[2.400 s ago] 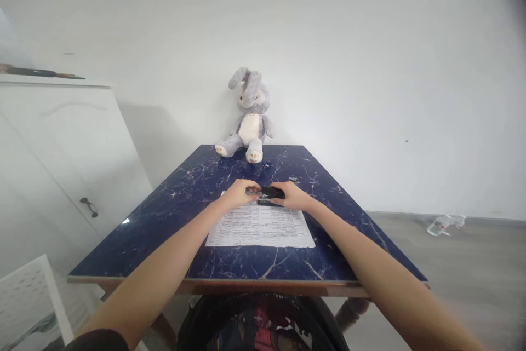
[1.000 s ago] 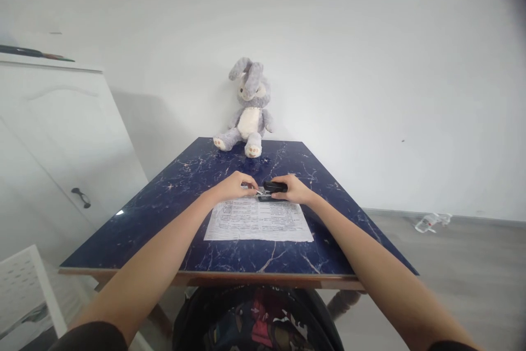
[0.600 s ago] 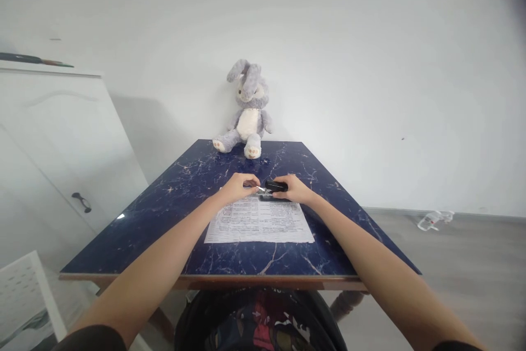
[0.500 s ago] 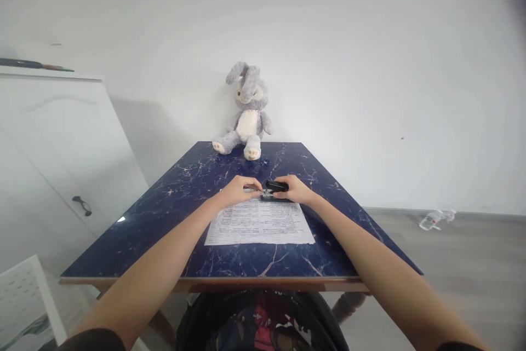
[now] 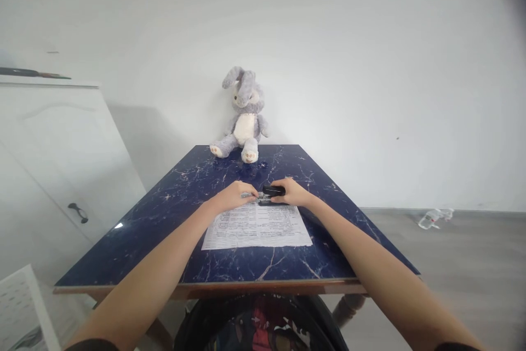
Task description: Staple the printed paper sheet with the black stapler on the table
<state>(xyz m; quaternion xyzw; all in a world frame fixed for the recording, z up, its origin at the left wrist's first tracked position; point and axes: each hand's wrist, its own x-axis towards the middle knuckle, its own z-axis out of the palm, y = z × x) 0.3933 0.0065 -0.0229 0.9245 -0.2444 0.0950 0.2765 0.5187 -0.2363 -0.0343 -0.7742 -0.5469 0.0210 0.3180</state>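
Observation:
A black stapler (image 5: pixel 273 190) lies on its long side across the top edge of a printed sheet of paper (image 5: pixel 257 230), its upper arm raised from its base. My right hand (image 5: pixel 294 193) grips the stapler's right end, thumb below and fingers above. At its left end, near a small metallic part, the fingers of my left hand (image 5: pixel 234 196) are pinched together. What they hold, if anything, is too small to make out. The paper lies flat on the table, its lower part uncovered.
The table (image 5: pixel 164 247) has a blue marbled top. A grey plush rabbit (image 5: pixel 245 121) sits at its far edge against the wall. On the left stands a white cabinet (image 5: pixel 53 137) with a brush (image 5: pixel 36 73) on top. A clear plastic bottle (image 5: pixel 431 218) lies on the floor at right.
The whole view has shifted slightly. My left fingers have drawn closer together by the stapler's left end; my right hand still grips the stapler.

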